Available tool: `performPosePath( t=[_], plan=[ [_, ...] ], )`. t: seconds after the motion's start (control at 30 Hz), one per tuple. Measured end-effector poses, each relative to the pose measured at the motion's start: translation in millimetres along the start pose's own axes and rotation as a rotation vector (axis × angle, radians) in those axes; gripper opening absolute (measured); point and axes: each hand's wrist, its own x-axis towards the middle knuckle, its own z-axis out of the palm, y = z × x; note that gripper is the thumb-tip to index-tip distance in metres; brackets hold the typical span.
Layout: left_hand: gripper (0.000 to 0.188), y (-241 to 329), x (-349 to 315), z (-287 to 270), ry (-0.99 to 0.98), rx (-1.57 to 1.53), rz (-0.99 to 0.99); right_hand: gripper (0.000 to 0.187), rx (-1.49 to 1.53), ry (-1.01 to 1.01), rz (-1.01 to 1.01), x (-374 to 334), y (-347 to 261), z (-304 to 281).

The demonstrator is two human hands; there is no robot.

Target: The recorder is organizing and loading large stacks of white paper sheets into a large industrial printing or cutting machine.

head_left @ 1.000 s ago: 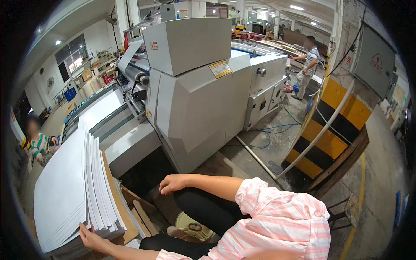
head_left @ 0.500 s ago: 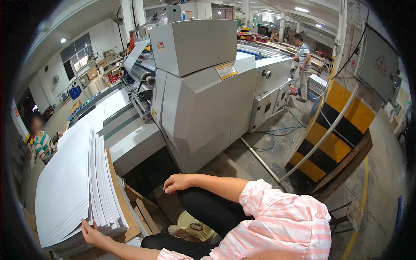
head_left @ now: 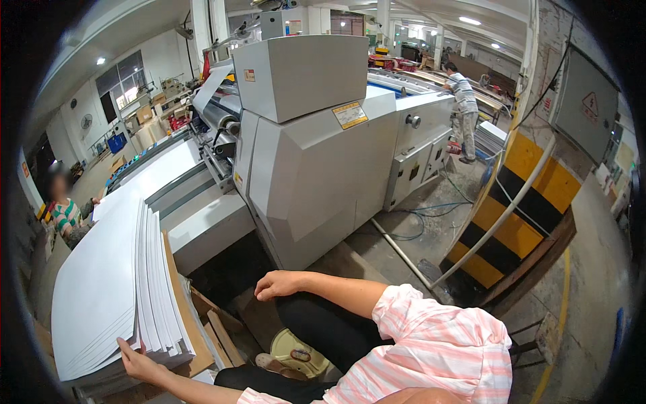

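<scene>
A tall stack of large white paper sheets stands at the left, its near corners fanned into several thin steps. My left hand is at the near right corner of the top sheets, thumb and fingers closed on the paper's edge. Partly under the sheets, the hold of its fingertips is hard to see. My right hand rests on my raised knee with the fingers curled together, and nothing shows in it. Brown board lines the stack's right side.
A big grey machine fills the middle, with white sheets on its feed table. One person is beyond the stack; another stands behind the machine. A striped pillar and a stool are at the right.
My left hand has shifted slightly left along the sheets' corner. My right hand stays on the knee. The person behind the machine now leans toward it.
</scene>
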Motion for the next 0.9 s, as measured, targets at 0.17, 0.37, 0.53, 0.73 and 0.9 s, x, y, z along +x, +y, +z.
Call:
performPosePath(
  t=[0.17, 0.37, 0.53, 0.73, 0.9],
  plan=[
    [0.034, -21, 20, -5, -0.006, 0.129, 0.082, 0.036, -0.013, -0.007, -0.013, 0, -2, 3],
    [0.034, -12, 12, 1, -0.001, 0.187, 0.087, 0.037, -0.026, -0.005, -0.016, -4, -1, -1],
    [0.034, -20, 19, -4, -0.015, 0.158, 0.088, 0.038, 0.004, -0.006, -0.003, -5, 0, -2],
    [0.034, -16, 14, -3, -0.035, 0.148, 0.045, 0.037, -0.011, 0.007, 0.004, -7, -1, -6],
    [0.033, -10, 8, -4, -0.054, 0.103, 0.03, 0.033, 0.02, 0.046, -0.016, -8, -1, -4]
  ],
)
